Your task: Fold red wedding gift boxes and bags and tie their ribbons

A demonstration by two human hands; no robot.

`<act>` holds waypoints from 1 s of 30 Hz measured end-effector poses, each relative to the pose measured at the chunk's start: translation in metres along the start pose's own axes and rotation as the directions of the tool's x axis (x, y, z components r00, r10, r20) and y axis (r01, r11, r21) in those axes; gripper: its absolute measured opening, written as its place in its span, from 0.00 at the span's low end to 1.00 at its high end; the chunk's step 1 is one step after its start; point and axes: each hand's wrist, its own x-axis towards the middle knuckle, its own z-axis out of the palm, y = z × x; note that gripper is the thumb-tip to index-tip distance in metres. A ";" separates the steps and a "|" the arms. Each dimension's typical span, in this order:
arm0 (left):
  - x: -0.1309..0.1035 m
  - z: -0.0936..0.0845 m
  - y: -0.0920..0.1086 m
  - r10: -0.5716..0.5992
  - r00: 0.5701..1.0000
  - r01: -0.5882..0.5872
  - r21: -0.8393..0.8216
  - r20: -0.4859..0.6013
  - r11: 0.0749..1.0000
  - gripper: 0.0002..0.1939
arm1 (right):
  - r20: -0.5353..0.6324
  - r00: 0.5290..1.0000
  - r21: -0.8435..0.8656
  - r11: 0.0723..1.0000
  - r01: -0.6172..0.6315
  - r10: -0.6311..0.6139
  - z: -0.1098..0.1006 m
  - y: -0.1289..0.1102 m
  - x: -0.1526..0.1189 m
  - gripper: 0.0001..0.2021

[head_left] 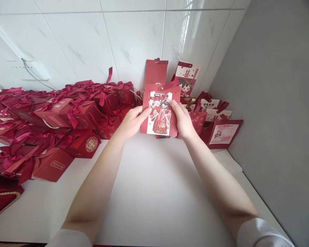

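Both hands grip a red paper gift bag (159,115) with a cartoon couple in traditional dress on its front and a ribbon at its top. My left hand (134,121) is closed on its left edge, thumb on the front face. On the opposite edge, my right hand (181,118) is closed the same way. The fingers behind the bag are hidden. Just behind it stand a taller red bag (156,71) and a white-and-red bag (186,77) with a cartoon face, both against the wall.
Many red ribboned gift boxes (64,113) are stacked along the left. At right, more red bags cluster near a bag with a pale pink panel (223,133). White paper (227,161) lies on the white table (149,192). Behind is a tiled wall (134,37); a grey panel (278,113) bounds the right.
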 end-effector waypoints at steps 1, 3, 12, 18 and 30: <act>-0.001 -0.001 0.002 -0.011 1.000 0.011 0.006 0.006 1.000 0.23 | 0.002 1.000 -0.015 1.000 0.006 -0.006 -0.001 0.000 0.000 0.28; -0.004 -0.004 0.009 -0.047 0.998 0.047 -0.003 0.038 0.999 0.23 | 0.022 1.000 -0.055 0.998 0.016 -0.015 -0.001 -0.003 -0.001 0.27; -0.012 -0.055 0.016 -0.259 0.954 0.230 0.189 0.149 0.955 0.22 | 0.205 0.977 -0.333 0.943 0.021 0.051 0.003 0.000 -0.006 0.24; -0.015 -0.068 0.015 -0.235 0.971 0.221 0.222 0.038 0.950 0.22 | 0.318 0.942 -0.586 0.803 0.107 0.107 0.003 0.002 -0.008 0.24; -0.015 -0.068 0.014 -0.293 0.916 0.198 0.326 0.275 0.924 0.23 | 0.582 0.795 -0.289 0.957 0.004 0.173 -0.006 -0.007 -0.008 0.20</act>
